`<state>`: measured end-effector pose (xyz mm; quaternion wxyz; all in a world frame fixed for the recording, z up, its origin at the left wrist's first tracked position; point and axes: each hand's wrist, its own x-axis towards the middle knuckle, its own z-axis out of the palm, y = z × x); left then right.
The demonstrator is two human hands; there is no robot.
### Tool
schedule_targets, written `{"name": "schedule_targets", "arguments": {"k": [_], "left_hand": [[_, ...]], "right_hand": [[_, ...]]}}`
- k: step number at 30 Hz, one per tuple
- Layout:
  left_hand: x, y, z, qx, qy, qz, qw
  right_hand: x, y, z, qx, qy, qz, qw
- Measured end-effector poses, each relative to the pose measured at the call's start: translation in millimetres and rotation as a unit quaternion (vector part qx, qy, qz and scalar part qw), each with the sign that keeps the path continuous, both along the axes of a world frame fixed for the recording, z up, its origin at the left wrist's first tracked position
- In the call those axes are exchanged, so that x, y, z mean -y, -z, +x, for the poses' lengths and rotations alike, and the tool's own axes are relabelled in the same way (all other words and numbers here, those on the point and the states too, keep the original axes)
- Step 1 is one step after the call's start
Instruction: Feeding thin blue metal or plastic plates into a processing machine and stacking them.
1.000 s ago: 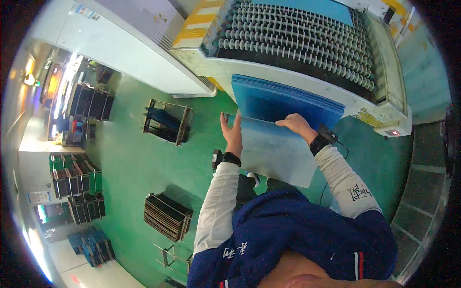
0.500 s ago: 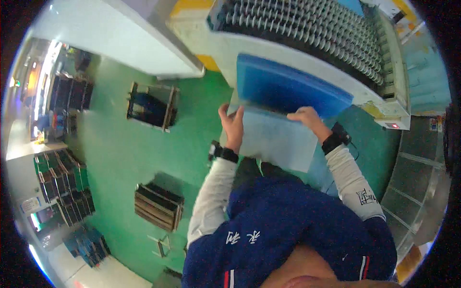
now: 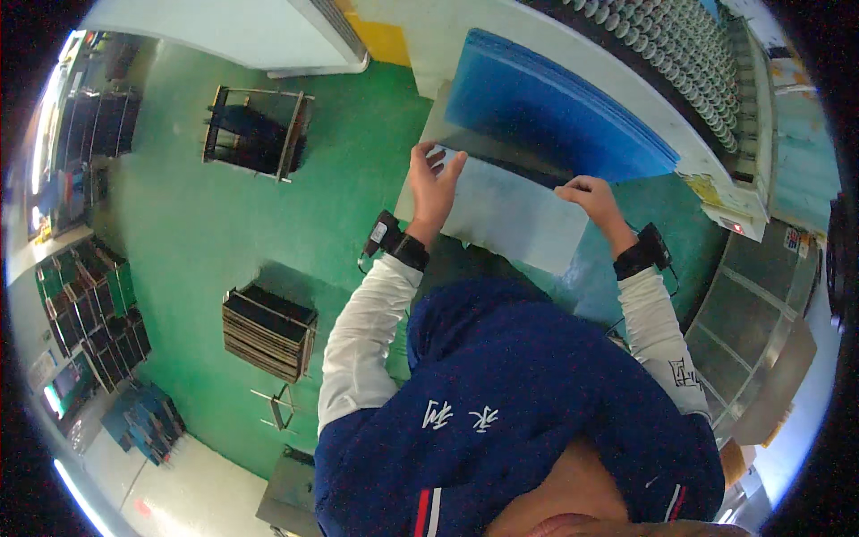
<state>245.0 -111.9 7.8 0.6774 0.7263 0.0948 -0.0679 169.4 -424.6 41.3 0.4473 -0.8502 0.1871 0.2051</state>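
Observation:
A thin, pale, whitish sheet (image 3: 514, 210) is stretched between my two hands, in front of my body. My left hand (image 3: 433, 190) has its thumb and curled fingers at the sheet's far left corner. At the far right corner, my right hand (image 3: 594, 202) pinches the edge between thumb and fingers. Just beyond the sheet stands a stack of blue, translucent sheets (image 3: 555, 107), with a dark strip between the stack and the pale sheet's far edge. Both wrists wear black bands with small devices.
A machine with rows of white rollers (image 3: 667, 54) stands beyond the blue stack. To the right is a grey framed panel unit (image 3: 747, 309). On the green floor at left are a metal rack (image 3: 255, 134) and a stack of dark boards (image 3: 268, 331). More racks (image 3: 94, 313) line the far left.
The view has shifted, bringing the blue stack and machine higher in the picture. My hands still hold the pale sheet, and its far edge now shows more clearly.

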Motion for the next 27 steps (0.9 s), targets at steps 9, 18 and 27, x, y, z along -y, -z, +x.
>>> {"name": "schedule_targets", "arguments": {"k": [9, 18, 27], "left_hand": [[6, 13, -5, -0.020, -0.088, -0.061, 0.994], [9, 7, 7, 0.043, -0.063, 0.066, 0.995], [12, 16, 16, -0.016, 0.023, -0.064, 0.998]], "right_hand": [[3, -6, 19, 0.016, 0.004, -0.052, 0.998], [14, -8, 42, 0.021, 0.006, -0.036, 0.999], [23, -28, 67, 0.142, -0.007, -0.239, 0.961]]}}
